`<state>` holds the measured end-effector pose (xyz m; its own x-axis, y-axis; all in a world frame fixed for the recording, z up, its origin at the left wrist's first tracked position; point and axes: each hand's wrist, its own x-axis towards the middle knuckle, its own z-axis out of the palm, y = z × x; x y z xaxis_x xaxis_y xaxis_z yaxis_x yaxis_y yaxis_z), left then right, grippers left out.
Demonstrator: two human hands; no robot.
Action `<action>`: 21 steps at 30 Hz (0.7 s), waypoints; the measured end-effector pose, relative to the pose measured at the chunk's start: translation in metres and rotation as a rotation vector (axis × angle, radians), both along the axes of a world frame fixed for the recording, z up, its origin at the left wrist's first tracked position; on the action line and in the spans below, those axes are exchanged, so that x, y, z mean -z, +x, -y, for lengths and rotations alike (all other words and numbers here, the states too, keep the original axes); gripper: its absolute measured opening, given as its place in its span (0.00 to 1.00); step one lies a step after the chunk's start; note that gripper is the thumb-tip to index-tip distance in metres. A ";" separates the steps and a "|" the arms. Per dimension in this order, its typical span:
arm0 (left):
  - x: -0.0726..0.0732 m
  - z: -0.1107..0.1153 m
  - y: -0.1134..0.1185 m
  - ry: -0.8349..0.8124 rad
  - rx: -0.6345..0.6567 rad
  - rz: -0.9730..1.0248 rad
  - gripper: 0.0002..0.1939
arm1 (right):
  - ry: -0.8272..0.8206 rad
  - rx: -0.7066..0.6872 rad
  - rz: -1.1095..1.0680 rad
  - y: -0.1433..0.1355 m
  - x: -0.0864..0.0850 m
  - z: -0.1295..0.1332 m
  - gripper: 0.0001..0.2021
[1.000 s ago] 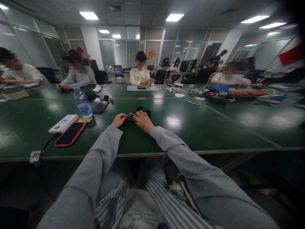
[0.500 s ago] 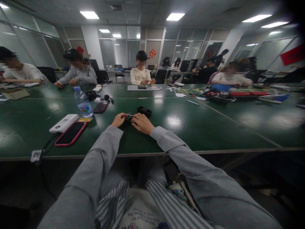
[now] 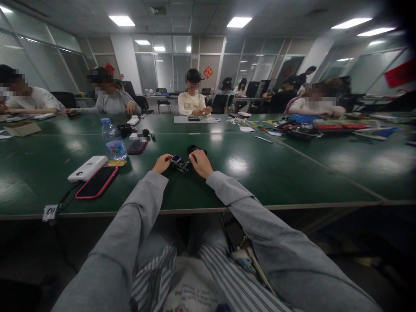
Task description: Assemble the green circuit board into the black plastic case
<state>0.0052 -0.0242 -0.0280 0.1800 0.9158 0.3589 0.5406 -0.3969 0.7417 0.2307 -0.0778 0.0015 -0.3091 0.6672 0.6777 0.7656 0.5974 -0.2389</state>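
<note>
My left hand [image 3: 162,164] is closed, its fingertips pinching the left edge of a small watch-like device [image 3: 176,159] with a rounded, pale-framed dark screen. From the screen, a dark greenish, uneven strip [image 3: 183,167] stretches right along the green table. My right hand [image 3: 201,163] hovers at the strip's right end, thumb and fingers drawn together. Whatever is between those fingers is too small to make out. Just behind the right hand sits a black box [image 3: 192,148], partly covered by the fingers.
To the left lie a red-edged phone [image 3: 97,183], a white power bank [image 3: 87,168] with a black cable, and a water bottle [image 3: 113,141]. A second phone [image 3: 138,146] is behind. Cables and bags [image 3: 302,125] are piled at the right. Several people sit across the green table [image 3: 276,173].
My right hand has lifted off the device and shifted right, toward the black box, uncovering the screen and strip. My left hand has stayed in place.
</note>
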 end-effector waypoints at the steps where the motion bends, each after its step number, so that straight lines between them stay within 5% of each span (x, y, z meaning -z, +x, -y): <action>1: 0.000 0.000 0.000 0.000 0.004 -0.002 0.11 | -0.013 -0.003 -0.004 0.001 0.002 -0.002 0.14; 21: 0.003 -0.003 -0.001 0.002 0.030 -0.005 0.11 | -0.126 -0.108 0.012 -0.002 0.012 -0.008 0.12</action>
